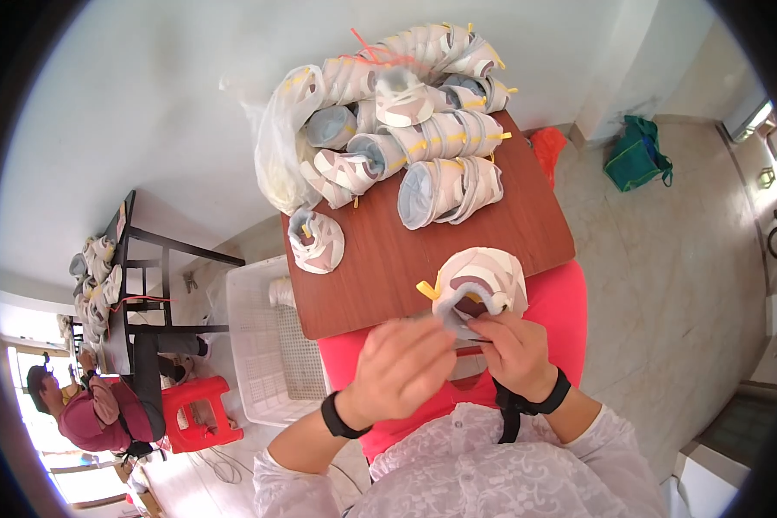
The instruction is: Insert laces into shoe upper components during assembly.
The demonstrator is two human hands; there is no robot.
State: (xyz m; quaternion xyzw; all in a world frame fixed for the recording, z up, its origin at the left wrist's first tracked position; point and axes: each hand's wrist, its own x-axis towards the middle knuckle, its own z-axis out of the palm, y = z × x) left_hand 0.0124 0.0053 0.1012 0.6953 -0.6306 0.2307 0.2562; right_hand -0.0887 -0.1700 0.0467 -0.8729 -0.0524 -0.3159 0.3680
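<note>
A cream and mauve shoe upper [497, 269] with a grey lining and a yellow pull tab is held over my lap, at the table's near edge. My right hand [518, 352] is closed on its collar, thumb and fingers pinching the lining. A thin dark line shows under those fingers; I cannot make out what it is. My left hand [403, 363] is closed beside the collar, its fingertips slightly blurred. What those fingers pinch, if anything, is hidden. A single shoe upper [317, 242] stands at the table's left edge.
Nested stacks of shoe uppers [453, 138] and a clear plastic bag [278, 160] cover the far part of the brown table [371, 289]. A white crate [255, 345] stands at left. Beyond it, a person [104, 414] sits near a red stool [200, 414]. A green bag [637, 155] lies right.
</note>
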